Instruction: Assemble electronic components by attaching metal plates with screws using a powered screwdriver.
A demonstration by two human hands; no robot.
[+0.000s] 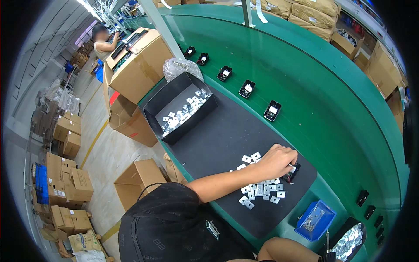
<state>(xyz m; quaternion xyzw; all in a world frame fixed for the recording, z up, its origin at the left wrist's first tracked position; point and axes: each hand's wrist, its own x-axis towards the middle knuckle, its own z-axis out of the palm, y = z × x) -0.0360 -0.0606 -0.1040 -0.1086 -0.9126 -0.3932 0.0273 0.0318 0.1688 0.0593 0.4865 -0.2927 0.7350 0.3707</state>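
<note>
My left hand [276, 162] is closed at a small black housing [291, 174] with a circuit board inside, on a dark mat [227, 131]. Its fingers curl over the near-left edge of the housing and hide part of it. Many small silver-white square plates [259, 189], each with a dark hole, lie loose beneath and beside this hand. My right forearm [286, 249] comes in at the lower edge with a dark band at the wrist; the hand itself is out of sight. Close to that wrist is a thin upright metal shaft [328, 239].
A black box [174, 131] of white plates stands at the mat's far left. Blue bin [315, 220] of small metal parts and a dark tray [352, 238] of silvery pieces sit at right. Black housings [247, 88] line the green conveyor [323, 109]. Another person [104, 43] works far left.
</note>
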